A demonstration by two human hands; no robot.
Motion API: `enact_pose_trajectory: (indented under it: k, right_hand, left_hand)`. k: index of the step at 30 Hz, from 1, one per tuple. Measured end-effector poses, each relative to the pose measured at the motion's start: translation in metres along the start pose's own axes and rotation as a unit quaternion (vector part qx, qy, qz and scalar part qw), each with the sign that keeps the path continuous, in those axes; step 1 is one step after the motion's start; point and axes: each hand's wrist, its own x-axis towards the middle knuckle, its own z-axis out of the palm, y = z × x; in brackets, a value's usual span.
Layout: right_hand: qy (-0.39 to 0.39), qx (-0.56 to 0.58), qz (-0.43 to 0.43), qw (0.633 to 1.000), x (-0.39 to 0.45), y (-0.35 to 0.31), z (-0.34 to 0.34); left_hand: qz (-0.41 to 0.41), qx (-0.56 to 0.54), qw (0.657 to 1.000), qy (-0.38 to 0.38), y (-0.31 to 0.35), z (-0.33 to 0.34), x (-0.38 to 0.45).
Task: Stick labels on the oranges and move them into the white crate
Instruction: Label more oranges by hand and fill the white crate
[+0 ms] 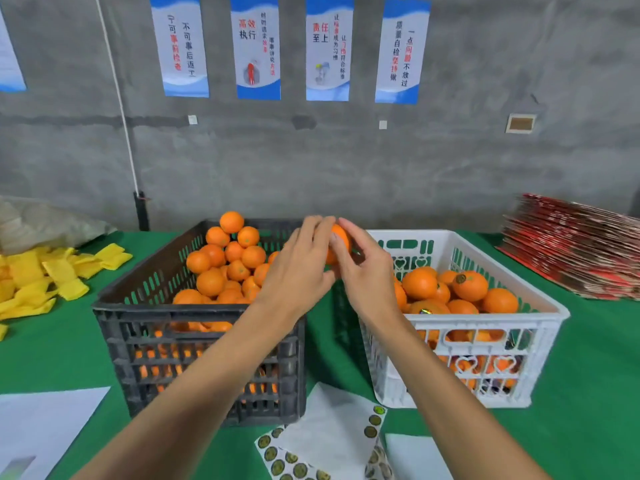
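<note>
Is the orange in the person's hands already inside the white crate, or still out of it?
Out. The round orange is held up by both hands between the black crate and the white plastic crate.

I see even, soft light from overhead, bright enough for strong colour and free of glare. Faint shadows sit under the black crate [201, 344]. Wide-angle distortion bends the wall posters [258, 46] and the frame edges. The hands [332, 268] look slightly soft, and the label sheets [311, 459] near the bottom edge blur.

White plastic crate [540, 306], green cloth table [62, 358].
</note>
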Motion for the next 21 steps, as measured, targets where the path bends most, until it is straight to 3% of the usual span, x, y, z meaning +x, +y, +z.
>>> enact_pose_trajectory:
  k: [5, 9, 13, 17, 21]
  right_hand:
    - [-0.025, -0.028, 0.028, 0.999, -0.073, 0.024, -0.032]
    - [-0.101, -0.054, 0.125, 0.986, -0.134, 0.067, -0.037]
    - [-0.170, -0.138, 0.128, 0.967, -0.169, 0.093, -0.048]
    - [-0.186, -0.160, 0.182, 0.952, -0.193, 0.110, -0.073]
    - [-0.291, -0.198, 0.187, 0.917, -0.227, 0.127, -0.087]
  left_hand:
    - [0.001, -0.046, 0.998, -0.036, 0.022, 0.045, -0.066]
    - [-0.118, -0.135, 0.979, -0.100, 0.020, 0.097, -0.129]
    - [-0.201, -0.153, 0.953, -0.168, 0.008, 0.137, -0.180]
    - [-0.193, -0.138, 0.951, -0.198, 0.002, 0.163, -0.217]
    - [-0.200, -0.151, 0.949, -0.189, -0.001, 0.174, -0.232]
